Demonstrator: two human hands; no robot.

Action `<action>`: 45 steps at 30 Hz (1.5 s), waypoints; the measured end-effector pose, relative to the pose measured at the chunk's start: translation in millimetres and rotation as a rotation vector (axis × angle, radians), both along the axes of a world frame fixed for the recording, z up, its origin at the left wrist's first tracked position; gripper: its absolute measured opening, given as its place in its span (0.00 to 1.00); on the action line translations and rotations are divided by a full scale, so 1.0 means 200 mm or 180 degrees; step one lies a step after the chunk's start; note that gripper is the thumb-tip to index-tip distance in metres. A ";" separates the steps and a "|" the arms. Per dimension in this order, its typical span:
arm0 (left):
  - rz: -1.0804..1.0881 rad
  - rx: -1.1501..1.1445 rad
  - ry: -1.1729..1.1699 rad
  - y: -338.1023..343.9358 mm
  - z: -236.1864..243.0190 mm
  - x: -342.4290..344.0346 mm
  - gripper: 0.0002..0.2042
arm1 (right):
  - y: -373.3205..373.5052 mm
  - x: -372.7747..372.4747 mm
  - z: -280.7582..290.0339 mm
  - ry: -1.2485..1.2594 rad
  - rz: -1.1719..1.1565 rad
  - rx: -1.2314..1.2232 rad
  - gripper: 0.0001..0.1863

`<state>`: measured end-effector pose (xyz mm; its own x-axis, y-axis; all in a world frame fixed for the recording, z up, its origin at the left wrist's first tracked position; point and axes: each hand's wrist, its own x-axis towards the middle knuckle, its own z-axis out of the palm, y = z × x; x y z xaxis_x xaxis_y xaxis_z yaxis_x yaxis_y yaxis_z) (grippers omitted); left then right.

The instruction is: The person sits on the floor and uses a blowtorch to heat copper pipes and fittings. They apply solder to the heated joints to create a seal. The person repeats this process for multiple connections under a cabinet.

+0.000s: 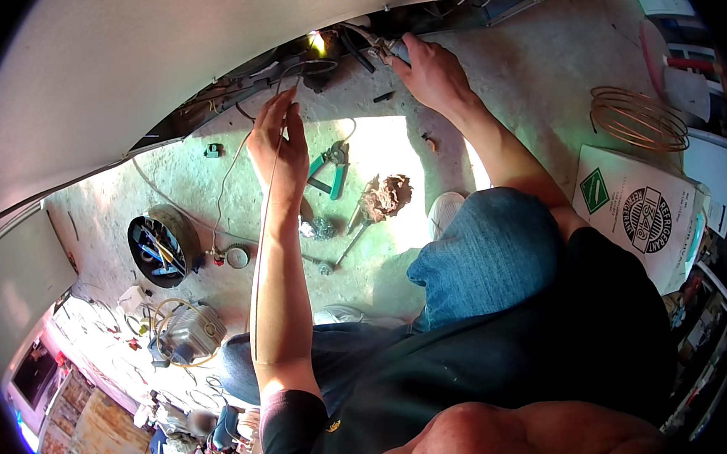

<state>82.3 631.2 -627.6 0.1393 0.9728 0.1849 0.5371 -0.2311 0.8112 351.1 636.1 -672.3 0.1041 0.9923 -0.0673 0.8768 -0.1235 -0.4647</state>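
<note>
My left hand [279,140], fingers curled, has a thin grey wire [301,63] at its fingertips under the white appliance's [198,36] lower edge. My right hand [429,75] grips a grey metal tool or fitting [393,49] beside tubes in the appliance's dark opening, where a small yellow glow [317,43] shows. On the concrete floor [496,74] between my arms lie green-handled pliers [334,174], a crumpled brown rag [387,198] and a metal scouring pad [321,227]. A small dark part [384,97] sits near my right hand.
A round black bin of tools [162,245] and a small pump with hoses [187,332] stand left. A copper tube coil [638,119] and a white cardboard box [632,217] lie right. Clutter [210,440] fills the lower left. A loose hose crosses the floor on the left.
</note>
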 end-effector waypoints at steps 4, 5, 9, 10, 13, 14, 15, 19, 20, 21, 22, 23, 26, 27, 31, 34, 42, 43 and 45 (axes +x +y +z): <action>-0.0026 0.0045 0.0004 0.01 0.00 0.00 0.11 | 0.00 0.00 0.02 0.0032 -0.0009 -0.0045 0.22; -0.0029 0.0073 0.0024 0.01 0.00 0.00 0.12 | 0.00 -0.01 0.02 0.0034 -0.0008 -0.0052 0.22; -0.0023 0.0044 0.0033 0.01 -0.02 0.00 0.12 | 0.00 0.00 0.01 -0.0002 -0.0011 -0.0033 0.22; -0.0015 0.0030 0.0005 0.01 -0.02 0.00 0.12 | 0.00 0.00 0.01 -0.0014 -0.0010 -0.0031 0.22; -0.0006 0.0019 -0.0042 0.01 -0.02 0.00 0.12 | 0.00 0.00 0.00 -0.0024 0.0006 -0.0009 0.21; -0.0012 0.0037 -0.0035 0.01 -0.02 0.00 0.12 | 0.00 0.00 0.00 -0.0022 0.0013 0.0001 0.21; -0.0018 0.0055 -0.0028 0.02 -0.02 -0.01 0.12 | 0.00 0.00 0.00 -0.0021 0.0012 -0.0006 0.21; -0.0017 0.0043 0.0012 0.01 -0.02 0.00 0.12 | 0.00 0.00 0.01 -0.0032 0.0003 -0.0044 0.21; -0.0011 0.0007 0.0003 0.01 -0.01 0.00 0.12 | 0.00 -0.01 0.01 -0.0038 -0.0002 -0.0056 0.21; -0.0004 -0.0029 -0.0005 0.01 -0.01 0.00 0.12 | 0.00 -0.01 0.01 -0.0031 0.0000 -0.0047 0.21; -0.0009 -0.0025 0.0005 0.01 -0.01 0.00 0.13 | 0.00 -0.01 0.01 -0.0024 0.0002 -0.0039 0.21; -0.0015 -0.0021 0.0015 0.01 -0.01 0.00 0.13 | 0.00 0.00 0.01 -0.0018 0.0004 -0.0031 0.21; -0.0030 -0.0013 -0.0003 0.01 -0.01 0.00 0.13 | 0.00 0.00 0.00 0.0010 0.0006 0.0005 0.21; -0.0035 -0.0012 -0.0018 0.01 -0.01 0.00 0.13 | 0.00 0.00 0.00 0.0013 0.0004 -0.0012 0.21; -0.0042 0.0048 -0.0014 0.01 -0.02 0.00 0.12 | 0.00 0.00 0.00 0.0017 0.0005 -0.0035 0.21; -0.0045 0.0035 -0.0023 0.01 -0.03 -0.01 0.12 | 0.00 -0.01 0.00 -0.0010 0.0000 -0.0020 0.21; -0.0029 0.0024 0.0009 0.01 -0.01 0.00 0.12 | 0.00 0.00 -0.02 -0.0016 -0.0002 0.0007 0.21; -0.0030 0.0034 0.0024 0.01 -0.01 0.00 0.12 | 0.00 0.00 -0.02 -0.0030 0.0006 0.0013 0.22; -0.0032 0.0053 0.0057 0.01 -0.01 0.00 0.12 | 0.00 0.00 -0.02 -0.0037 0.0017 0.0045 0.22</action>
